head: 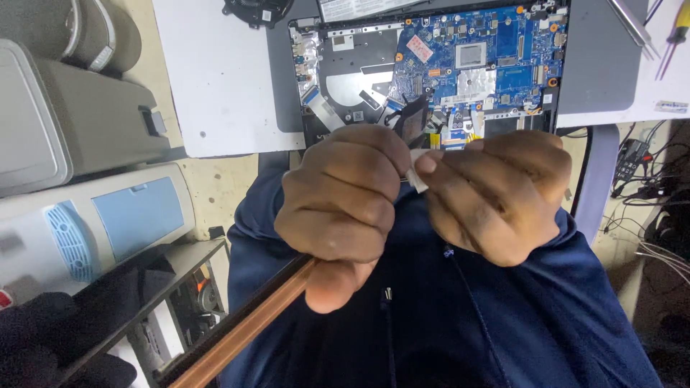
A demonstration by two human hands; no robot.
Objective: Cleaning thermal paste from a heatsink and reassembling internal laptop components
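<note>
1. Far left, grey machines [79, 136] are stacked up: a dark-grey housing above, and below it a pale unit with a light-blue panel and a round blue grille.
2. Lower left, a dark shelf [180, 266] with clutter underneath, too dim to make out.
3. Running up from the bottom edge, a long copper-brown strip [244, 334] with a black edge slants up to the left hand [341, 212]. That hand is curled into a tight fist, knuckles facing us, and the strip disappears under it at the thumb.
4. Between the two hands sits a small white piece [418, 176], pinched at the fingertips. What it is, I can't tell; it's mostly covered.
5. The right hand [496, 201] is curled closed too, its thumb and forefinger pressed on that white piece, touching the left hand's fingers.
6. Behind the hands, an opened laptop [431, 72] lies on a white mat, its blue circuit board [481, 57] exposed.
7. Below, dark-blue clothing [460, 316] fills the frame.
8. Top right, metal tweezers [632, 29] lie on the mat; at the right edge, tangled cables [647, 179].
</note>
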